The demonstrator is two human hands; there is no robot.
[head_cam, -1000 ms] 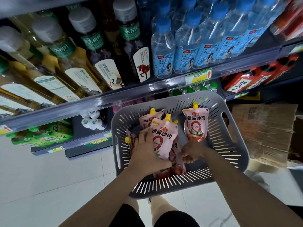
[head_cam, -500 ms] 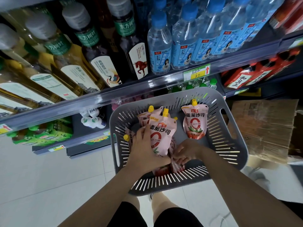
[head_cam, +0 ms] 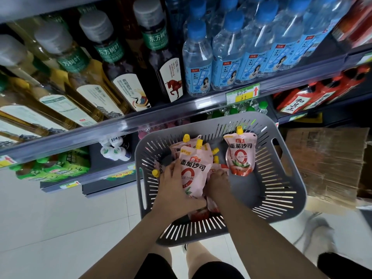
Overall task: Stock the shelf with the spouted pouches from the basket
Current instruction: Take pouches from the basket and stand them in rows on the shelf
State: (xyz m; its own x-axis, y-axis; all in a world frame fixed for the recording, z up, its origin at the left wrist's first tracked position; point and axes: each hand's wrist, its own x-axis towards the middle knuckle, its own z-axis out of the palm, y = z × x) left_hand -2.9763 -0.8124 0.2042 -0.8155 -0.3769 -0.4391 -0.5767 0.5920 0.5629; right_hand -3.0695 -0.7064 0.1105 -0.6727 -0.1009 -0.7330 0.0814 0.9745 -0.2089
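Observation:
A grey slotted basket [head_cam: 281, 190] sits low in front of the shelves and holds several pink spouted pouches with yellow caps. My left hand [head_cam: 175, 190] grips the left side of one upright pouch [head_cam: 194, 172] at the basket's middle. Just right of it, my right hand [head_cam: 218, 183] reaches down into the pile, fingers closed on another pouch [head_cam: 211, 206] that is mostly hidden. One separate pouch [head_cam: 239, 156] leans against the far right wall of the basket. More pouches [head_cam: 181, 144] lie behind the held one.
A shelf edge [head_cam: 141, 119] runs across just above the basket, with tea bottles [head_cam: 112, 63] and blue-capped water bottles [head_cam: 198, 63] on it. Green packs [head_cam: 56, 168] fill a lower shelf at left. Flattened cardboard [head_cam: 322, 164] stands at right. White tiled floor [head_cam: 60, 228] lies below.
My right hand has moved up and left, deeper among the pouches beside the held one. My left hand keeps its hold on the upright pouch. The view has shifted slightly.

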